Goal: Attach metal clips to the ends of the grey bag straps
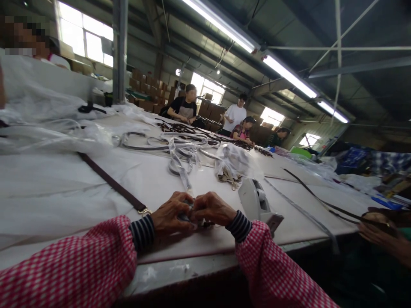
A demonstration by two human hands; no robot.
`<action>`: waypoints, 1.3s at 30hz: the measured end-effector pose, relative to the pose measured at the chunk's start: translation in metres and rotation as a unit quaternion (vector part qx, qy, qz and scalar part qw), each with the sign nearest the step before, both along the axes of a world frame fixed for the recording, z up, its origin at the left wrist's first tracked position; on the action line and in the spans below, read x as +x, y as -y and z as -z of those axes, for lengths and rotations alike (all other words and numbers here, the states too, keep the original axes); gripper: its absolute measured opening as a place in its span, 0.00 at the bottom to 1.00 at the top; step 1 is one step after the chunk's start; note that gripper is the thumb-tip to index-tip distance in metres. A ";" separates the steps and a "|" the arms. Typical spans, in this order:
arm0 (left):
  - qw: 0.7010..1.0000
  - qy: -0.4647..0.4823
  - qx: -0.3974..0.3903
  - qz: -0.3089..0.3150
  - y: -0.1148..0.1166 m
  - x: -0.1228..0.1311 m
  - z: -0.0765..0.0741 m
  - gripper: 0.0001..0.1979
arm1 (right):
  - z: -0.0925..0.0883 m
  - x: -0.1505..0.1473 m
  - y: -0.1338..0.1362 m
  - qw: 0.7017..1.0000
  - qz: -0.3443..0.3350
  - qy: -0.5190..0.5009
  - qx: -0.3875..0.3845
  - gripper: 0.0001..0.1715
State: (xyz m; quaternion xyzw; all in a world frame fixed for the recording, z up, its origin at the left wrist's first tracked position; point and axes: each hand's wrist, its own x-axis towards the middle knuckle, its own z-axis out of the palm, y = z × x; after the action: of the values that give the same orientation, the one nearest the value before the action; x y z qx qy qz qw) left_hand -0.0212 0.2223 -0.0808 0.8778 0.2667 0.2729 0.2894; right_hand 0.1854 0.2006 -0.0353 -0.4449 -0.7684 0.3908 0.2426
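At the near edge of the table, my left hand and my right hand meet with fingers closed. Between them is the end of a grey strap wrapped in clear plastic, which runs away from me over the table. My fingers hide most of that end. Just right of my right hand stands a grey tape dispenser. A dark brown strap lies left of my hands, its gold-coloured metal clasp beside my left wrist. Beyond my hands sits a clear plastic bag with metal clips showing at its opening.
Clear plastic sheeting covers the table's left side. Grey straps and dark straps spread across the far part. At right, a co-worker's hands hold a long dark strap. Several people are around the far side.
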 end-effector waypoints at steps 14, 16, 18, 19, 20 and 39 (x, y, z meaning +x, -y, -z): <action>0.997 0.025 -0.059 0.044 0.002 0.000 -0.002 0.10 | -0.003 0.002 0.003 0.995 -0.012 -0.037 -0.087 0.16; 0.996 0.026 -0.063 0.055 0.003 -0.001 -0.005 0.11 | -0.006 0.004 0.001 0.990 -0.046 -0.043 -0.123 0.17; 0.996 0.027 -0.064 0.064 0.004 -0.001 -0.007 0.12 | -0.007 0.006 -0.001 0.990 -0.059 -0.038 -0.126 0.16; 0.995 0.029 -0.064 0.064 0.004 -0.001 -0.008 0.12 | -0.007 0.006 -0.002 0.990 -0.058 -0.034 -0.121 0.15; 0.996 0.029 -0.063 0.062 0.004 -0.001 -0.008 0.12 | -0.006 0.006 -0.002 0.991 -0.055 -0.030 -0.116 0.15; 0.993 0.040 0.057 0.095 0.003 0.000 0.007 0.12 | -0.006 -0.009 0.045 0.911 -0.048 0.270 0.309 0.12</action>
State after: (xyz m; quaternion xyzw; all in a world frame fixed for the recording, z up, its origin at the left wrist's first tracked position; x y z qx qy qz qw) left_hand -0.0211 0.2195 -0.0873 0.9025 0.1544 0.2943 0.2739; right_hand 0.1768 0.1557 -0.0295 -0.3991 -0.9073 0.0103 0.1322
